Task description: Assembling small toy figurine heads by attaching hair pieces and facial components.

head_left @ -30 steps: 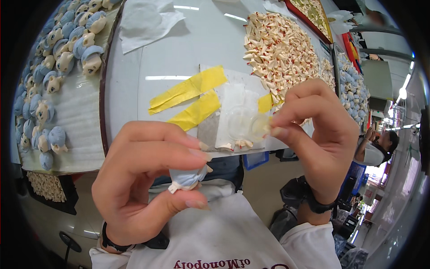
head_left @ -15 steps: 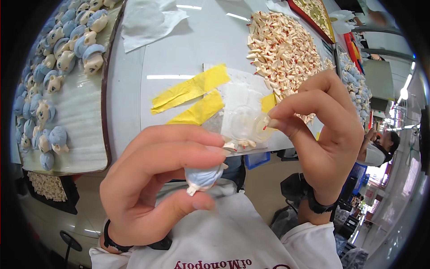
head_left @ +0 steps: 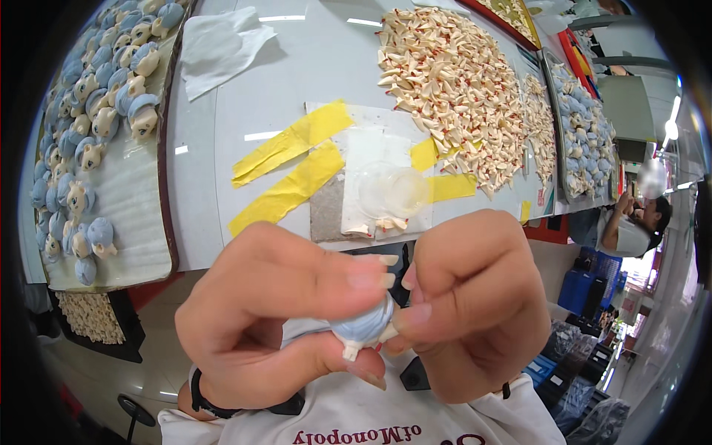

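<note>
My left hand (head_left: 267,297) is closed around a small blue-haired doll head (head_left: 363,324), pinched between thumb and fingers. A pale stub sticks out at its lower end. My right hand (head_left: 475,304) meets it from the right, thumb and fingertips pinching a small cream piece (head_left: 386,340) with a trace of red, held against the head's side. The fingertips hide most of that piece. Just beyond my hands, a round clear dish (head_left: 389,189) rests on a pad between yellow tape strips (head_left: 289,196). A few loose cream pieces (head_left: 391,222) lie by the dish.
A large pile of cream pieces with red tips (head_left: 460,89) covers the table's right part. Trays of blue-haired heads stand at the far left (head_left: 133,222) and right (head_left: 586,141). A white cloth (head_left: 222,48) lies at the back. Another person (head_left: 630,226) is off to the right.
My right hand has come from above the clear dish down to the doll head, bringing the small cream piece against it. My left hand still holds the head, now slightly lower and farther right.
</note>
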The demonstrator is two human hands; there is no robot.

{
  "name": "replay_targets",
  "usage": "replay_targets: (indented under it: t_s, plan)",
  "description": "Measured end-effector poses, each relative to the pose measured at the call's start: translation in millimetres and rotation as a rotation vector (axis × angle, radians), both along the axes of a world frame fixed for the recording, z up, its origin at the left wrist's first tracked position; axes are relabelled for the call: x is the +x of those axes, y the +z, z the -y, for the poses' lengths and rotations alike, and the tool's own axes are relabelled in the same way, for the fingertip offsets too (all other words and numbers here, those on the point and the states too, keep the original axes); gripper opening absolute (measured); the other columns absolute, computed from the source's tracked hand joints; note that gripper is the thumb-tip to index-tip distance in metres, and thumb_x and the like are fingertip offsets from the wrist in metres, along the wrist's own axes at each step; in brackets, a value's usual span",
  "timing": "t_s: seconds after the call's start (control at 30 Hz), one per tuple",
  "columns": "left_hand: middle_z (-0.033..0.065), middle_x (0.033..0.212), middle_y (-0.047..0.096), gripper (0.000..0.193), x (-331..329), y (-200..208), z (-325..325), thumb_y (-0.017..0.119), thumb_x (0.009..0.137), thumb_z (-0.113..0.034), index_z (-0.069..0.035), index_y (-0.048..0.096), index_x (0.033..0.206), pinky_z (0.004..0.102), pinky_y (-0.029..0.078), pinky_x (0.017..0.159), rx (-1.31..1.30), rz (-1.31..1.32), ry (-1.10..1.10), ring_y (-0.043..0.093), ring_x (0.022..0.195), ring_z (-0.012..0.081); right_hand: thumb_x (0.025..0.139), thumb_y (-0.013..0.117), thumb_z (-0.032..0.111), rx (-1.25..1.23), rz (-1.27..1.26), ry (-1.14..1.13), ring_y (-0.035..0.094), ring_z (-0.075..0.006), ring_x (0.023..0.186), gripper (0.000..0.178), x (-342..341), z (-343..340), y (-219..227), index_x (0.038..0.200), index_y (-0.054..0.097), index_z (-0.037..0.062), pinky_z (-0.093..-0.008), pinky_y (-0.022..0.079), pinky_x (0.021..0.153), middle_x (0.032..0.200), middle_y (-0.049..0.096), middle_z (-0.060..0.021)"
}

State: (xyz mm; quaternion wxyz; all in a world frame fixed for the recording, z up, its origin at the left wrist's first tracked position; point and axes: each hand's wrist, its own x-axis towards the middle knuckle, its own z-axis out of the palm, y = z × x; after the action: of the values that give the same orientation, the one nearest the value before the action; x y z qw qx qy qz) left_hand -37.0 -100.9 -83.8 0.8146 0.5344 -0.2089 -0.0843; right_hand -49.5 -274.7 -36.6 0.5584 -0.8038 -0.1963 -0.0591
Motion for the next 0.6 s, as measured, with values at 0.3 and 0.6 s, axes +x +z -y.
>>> replay_targets:
  t_s: [0.3, 0.6]
  plan:
    - [0.0199, 0.09, 0.063, 0.034, -3, 7, 0, 0.077, 0.061, 0.002, 0.003, 0.063, 0.092, 0.0232, 0.049, 0.065, 0.151, 0.118, 0.161, 0.062, 0.078, 0.0202, 0.066, 0.071, -0.003, -0.042, 0.12, -0.014, 0.051, -0.0162, 0.065, 0.024, 1, -1, -4, 0.08, 0.055, 0.0077, -0.0254, 0.041, 0.055, 0.079, 0.054, -0.0078]
    - [0.0142, 0.1, 0.049, 0.043, -1, 4, -10, 0.077, 0.064, -0.001, 0.002, 0.053, 0.1, 0.0293, 0.053, 0.071, 0.105, -0.02, 0.252, 0.06, 0.08, 0.0213, 0.072, 0.059, -0.002, -0.627, 0.109, -0.35, 0.056, -0.0175, 0.073, 0.021, 83, 106, 14, 0.093, 0.059, 0.0012, -0.0257, 0.045, 0.068, 0.087, 0.06, -0.0075]
